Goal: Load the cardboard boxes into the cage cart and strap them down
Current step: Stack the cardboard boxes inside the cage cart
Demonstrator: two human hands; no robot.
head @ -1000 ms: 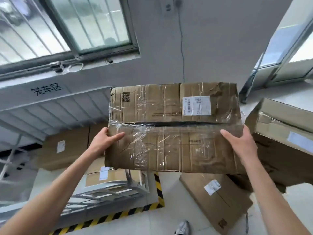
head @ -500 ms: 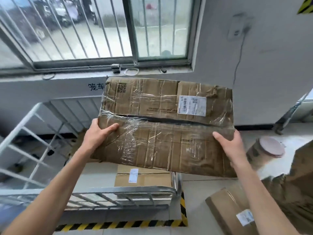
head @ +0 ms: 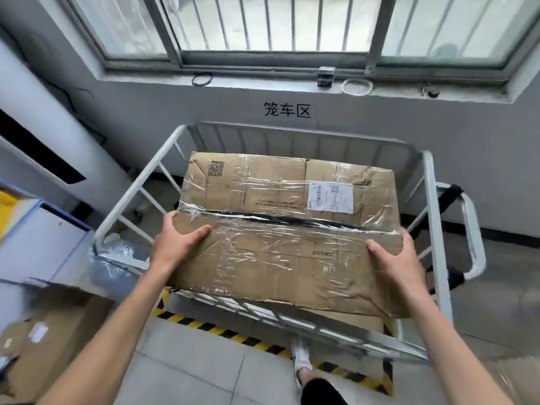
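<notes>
head view: creased, tape-wrapped cardboard box (head: 289, 267), white label (head: 331, 197), left hand (head: 175, 245) and right hand (head: 399, 260) grasping it

Cardboard box (head: 287, 229): matt brown, creased, glossy clear tape. Cage cart (head: 429, 217): smooth white-painted metal. Floor (head: 204, 361): smooth tile.

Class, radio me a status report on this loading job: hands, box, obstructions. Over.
Hands: left hand and right hand grip the taped cardboard box at its ends. Box over cage cart, not set down. A second box lies beneath in cart.
</notes>
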